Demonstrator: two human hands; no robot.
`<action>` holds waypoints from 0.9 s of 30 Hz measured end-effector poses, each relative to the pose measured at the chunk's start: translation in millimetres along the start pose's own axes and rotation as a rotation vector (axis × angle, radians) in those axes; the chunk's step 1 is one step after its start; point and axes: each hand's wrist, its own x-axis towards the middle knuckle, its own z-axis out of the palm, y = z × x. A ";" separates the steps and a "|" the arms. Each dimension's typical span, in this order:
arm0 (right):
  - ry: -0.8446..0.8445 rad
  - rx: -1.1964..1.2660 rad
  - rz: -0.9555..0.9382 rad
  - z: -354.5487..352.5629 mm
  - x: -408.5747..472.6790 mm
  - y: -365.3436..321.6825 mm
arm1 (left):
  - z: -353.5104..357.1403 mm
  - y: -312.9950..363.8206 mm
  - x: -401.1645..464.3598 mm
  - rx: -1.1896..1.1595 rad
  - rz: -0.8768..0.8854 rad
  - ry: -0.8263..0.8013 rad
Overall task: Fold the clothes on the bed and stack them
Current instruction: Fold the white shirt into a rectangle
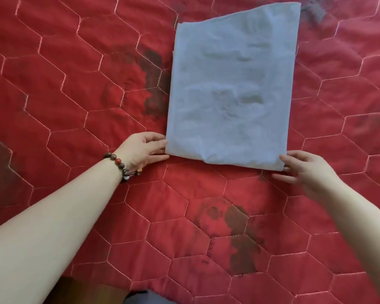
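Red quilted bedspread (75,95) fills nearly all we see, stitched in pale hexagon lines, with dark blotchy print patches at about 10 o'clock of centre, at 6 o'clock and along the left edge. On it, from centre up toward 1 o'clock, lies a light blue folded garment (233,84), flat, roughly rectangular, long side running away from us, slightly tilted so the far end leans right; faint creases show across its top layer. Our left hand (143,149) sits at the garment's near-left corner, fingers fairly straight and together, tips touching the fabric edge; whether any fingertip goes under the corner we cannot tell. A beaded bracelet (121,164) of brown, red and pale beads circles that wrist. Our right hand (305,170) is at the near-right corner, fingers loosely spread and a bit motion-blurred, tips just at the corner; it looks like touching rather than pinching, but the blur leaves that unsure. Both forearms come in bare from the lower corners. At 6 o'clock on the bottom edge, a strip of dark wooden floor (86,292) and a bit of grey fabric (147,298) show just past the bed's edge.
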 end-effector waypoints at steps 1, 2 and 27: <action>0.035 0.006 -0.017 2.1 -0.3 1.0 | 2.5 -1.2 -0.7 0.007 0.030 0.049; 0.071 0.003 -0.041 2.9 0.2 1.4 | 4.0 -1.4 -0.6 0.018 0.055 0.086; 0.125 -1.442 -1.031 109.3 31.1 17.9 | 103.8 -37.2 28.8 1.707 0.710 0.305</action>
